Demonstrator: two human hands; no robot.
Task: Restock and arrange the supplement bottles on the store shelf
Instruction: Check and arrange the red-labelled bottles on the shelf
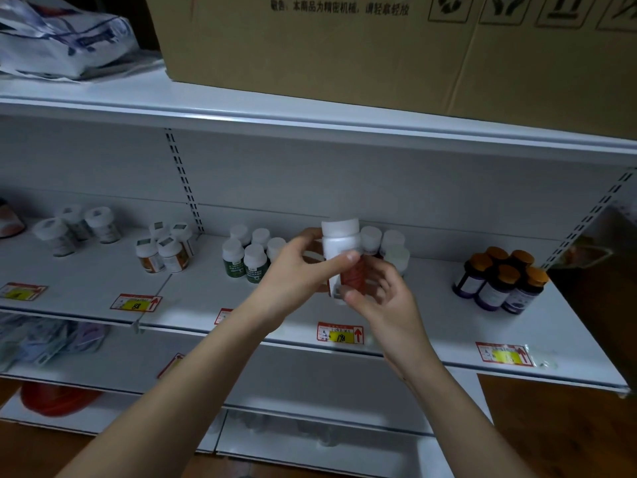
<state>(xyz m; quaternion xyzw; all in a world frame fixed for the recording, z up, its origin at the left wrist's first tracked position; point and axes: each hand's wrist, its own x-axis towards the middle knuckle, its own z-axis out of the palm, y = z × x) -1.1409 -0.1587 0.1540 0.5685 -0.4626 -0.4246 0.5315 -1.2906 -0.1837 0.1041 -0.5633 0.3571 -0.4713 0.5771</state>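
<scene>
Bottle (341, 257): white cap, red label, held upright above shelf (431, 322), just in front of matching bottles. Left hand (296, 267) grip wraps upper body; right hand (375, 291) grip pinches base. Likely light, rigid plastic, smooth and slippery; hold mid-body, not cap.

Both bare forearms are reaching up and forward from the bottom edge, converging toward the middle. The left hand (296, 267) is coming in from the left, its thumb lying across the front of a white-capped bottle (341, 250) and its fingers (308, 236) curling round the far side. The right hand (382, 294) is sitting just below and to the right, its thumb pressing against the bottle's lower part while its fingers are curling loosely behind.
</scene>
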